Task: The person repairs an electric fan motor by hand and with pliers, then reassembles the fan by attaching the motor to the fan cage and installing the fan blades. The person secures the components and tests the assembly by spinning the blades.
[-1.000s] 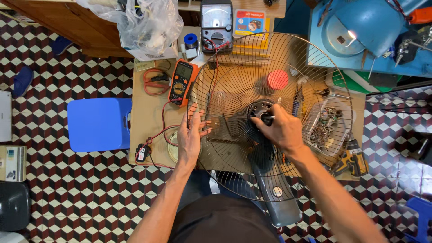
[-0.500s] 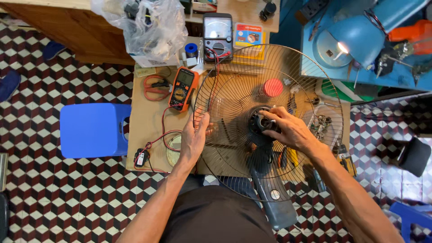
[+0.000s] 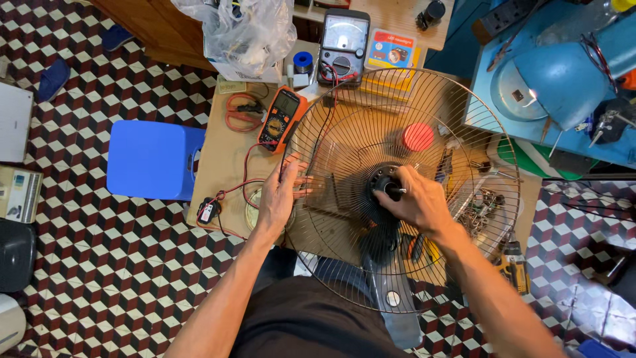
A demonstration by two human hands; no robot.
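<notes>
The left hand (image 3: pixel 278 195) lies flat with fingers spread apart, pressing on the left rim of the round wire fan guard (image 3: pixel 344 119), gripping nothing. The right hand (image 3: pixel 417 202) is curled around the black motor hub (image 3: pixel 382 180) at the guard's centre, fingers closed on it. The guard lies over a low wooden table (image 3: pixel 222 166). An orange multimeter (image 3: pixel 281 119) sits just left of the guard, a blue stool (image 3: pixel 154 159) farther left.
</notes>
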